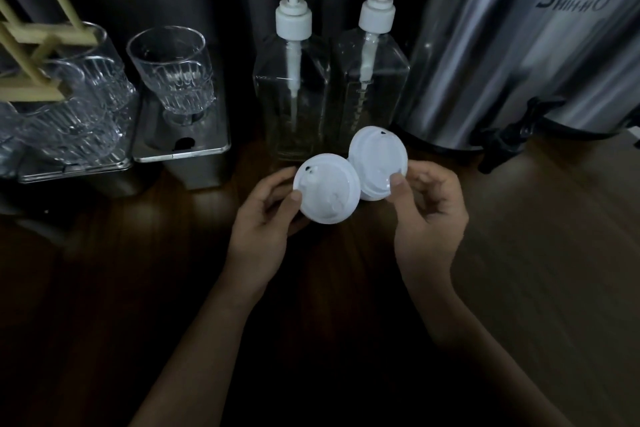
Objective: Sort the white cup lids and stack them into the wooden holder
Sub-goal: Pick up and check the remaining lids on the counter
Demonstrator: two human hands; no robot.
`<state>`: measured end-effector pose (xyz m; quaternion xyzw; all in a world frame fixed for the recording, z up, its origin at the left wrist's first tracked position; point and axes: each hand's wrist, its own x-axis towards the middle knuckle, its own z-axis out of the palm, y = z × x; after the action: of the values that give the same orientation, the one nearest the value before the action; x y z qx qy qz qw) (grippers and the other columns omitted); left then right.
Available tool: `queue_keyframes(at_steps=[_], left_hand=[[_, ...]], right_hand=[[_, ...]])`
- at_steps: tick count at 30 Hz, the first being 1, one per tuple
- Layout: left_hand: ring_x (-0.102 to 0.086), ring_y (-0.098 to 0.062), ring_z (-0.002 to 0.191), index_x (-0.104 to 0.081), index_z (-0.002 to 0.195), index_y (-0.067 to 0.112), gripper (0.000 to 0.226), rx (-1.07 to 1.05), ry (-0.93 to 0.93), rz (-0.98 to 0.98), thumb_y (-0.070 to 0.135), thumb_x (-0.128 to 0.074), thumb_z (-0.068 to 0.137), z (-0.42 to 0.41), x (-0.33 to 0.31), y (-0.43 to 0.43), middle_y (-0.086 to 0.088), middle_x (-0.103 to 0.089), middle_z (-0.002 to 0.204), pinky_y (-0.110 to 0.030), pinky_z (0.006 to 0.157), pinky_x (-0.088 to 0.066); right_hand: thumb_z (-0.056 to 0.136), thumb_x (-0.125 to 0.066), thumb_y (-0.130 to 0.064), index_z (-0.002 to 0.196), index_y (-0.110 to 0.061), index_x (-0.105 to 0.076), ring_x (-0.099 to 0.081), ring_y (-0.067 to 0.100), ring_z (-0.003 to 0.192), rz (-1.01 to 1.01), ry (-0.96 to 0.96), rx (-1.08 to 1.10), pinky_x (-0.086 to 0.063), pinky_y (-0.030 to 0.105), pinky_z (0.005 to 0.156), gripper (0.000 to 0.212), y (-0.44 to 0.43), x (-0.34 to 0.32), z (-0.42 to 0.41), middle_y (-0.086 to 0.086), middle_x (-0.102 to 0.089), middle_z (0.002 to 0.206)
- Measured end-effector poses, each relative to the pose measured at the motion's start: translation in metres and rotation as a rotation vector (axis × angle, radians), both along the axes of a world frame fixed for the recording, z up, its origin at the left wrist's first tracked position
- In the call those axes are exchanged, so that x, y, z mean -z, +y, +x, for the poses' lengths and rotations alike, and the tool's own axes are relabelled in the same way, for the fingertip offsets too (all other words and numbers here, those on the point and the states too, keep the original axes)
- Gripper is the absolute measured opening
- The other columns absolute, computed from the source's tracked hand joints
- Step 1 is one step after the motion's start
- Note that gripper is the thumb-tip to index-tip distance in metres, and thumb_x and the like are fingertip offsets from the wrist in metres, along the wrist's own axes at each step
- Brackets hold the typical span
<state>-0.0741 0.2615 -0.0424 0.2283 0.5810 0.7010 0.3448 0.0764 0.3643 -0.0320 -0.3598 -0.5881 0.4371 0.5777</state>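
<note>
At the far right of the dark wooden table stands a large steel urn, its black tap facing the near side. Left of the urn, a pair of clear pump bottles stands side by side. Further left, clear glasses sit on steel trays. A pale wooden frame occupies the far left corner; it is probably the holder, though its slots are out of view.

Both hands are raised above the table, just near of the bottles. The left hand pinches one white lid, thumb on the top face and fingers behind. The right hand pinches a second white lid at its near right rim. Both tops face upward toward the viewer, sip holes on the far side, and the left lid overlaps the right one's edge. This hold likely presents both lids for comparison and alignment, so they can nest before transfer. No lid is visible in the frame.
</note>
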Motion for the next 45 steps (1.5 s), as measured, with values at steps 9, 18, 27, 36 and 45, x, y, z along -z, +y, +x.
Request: queue_keyframes(at_steps=[9,18,27,36,45], left_hand=[[-0.072,-0.013,0.114,-0.055,0.145,0.01,0.042,0.034,0.033,0.027,0.002,-0.055,0.104,0.001,0.002,0.0,-0.005,-0.073,0.121,-0.028,0.087,-0.061],[-0.07,-0.008,0.117,-0.057,0.14,0.023,0.043,0.169,0.071,0.026,0.001,-0.052,0.104,0.003,-0.002,-0.003,0.008,-0.076,0.12,-0.022,0.086,-0.059],[-0.066,-0.013,0.127,-0.058,0.143,0.01,0.048,0.272,0.084,0.034,-0.01,-0.051,0.1,0.002,-0.001,-0.006,-0.001,-0.071,0.135,-0.024,0.092,-0.057],[-0.068,-0.015,0.124,-0.063,0.139,0.01,0.04,0.207,0.119,0.031,0.0,-0.06,0.1,0.003,0.004,-0.002,-0.001,-0.074,0.129,-0.034,0.104,-0.056],[-0.071,-0.006,0.115,-0.07,0.124,0.021,0.031,0.06,0.239,0.024,0.004,-0.065,0.099,-0.006,0.005,0.0,0.012,-0.078,0.117,-0.023,0.095,-0.055]], right_hand=[[0.097,-0.069,-0.005,0.108,-0.012,-0.066,-0.071,0.009,0.081,-0.106,-0.145,-0.096,-0.059,0.022,0.066,0.013,0.001,0.011,-0.004,-0.008,-0.073,0.093],[0.095,-0.075,-0.017,0.091,-0.016,-0.067,-0.068,0.013,0.084,-0.06,-0.257,-0.086,-0.055,0.023,0.07,0.009,0.004,0.019,-0.007,-0.004,-0.07,0.089],[0.099,-0.071,-0.022,0.107,-0.023,-0.075,-0.071,-0.001,0.093,-0.121,-0.251,-0.117,-0.053,0.012,0.074,0.009,0.002,0.016,-0.006,-0.016,-0.076,0.095],[0.092,-0.077,-0.018,0.102,-0.018,-0.075,-0.072,0.011,0.088,-0.096,-0.282,-0.105,-0.059,0.027,0.075,0.01,0.004,0.021,-0.006,-0.008,-0.076,0.094],[0.093,-0.071,-0.002,0.108,-0.019,-0.071,-0.068,0.009,0.09,0.013,-0.289,-0.136,-0.052,0.016,0.075,0.022,0.006,0.022,0.0,-0.002,-0.073,0.106]])
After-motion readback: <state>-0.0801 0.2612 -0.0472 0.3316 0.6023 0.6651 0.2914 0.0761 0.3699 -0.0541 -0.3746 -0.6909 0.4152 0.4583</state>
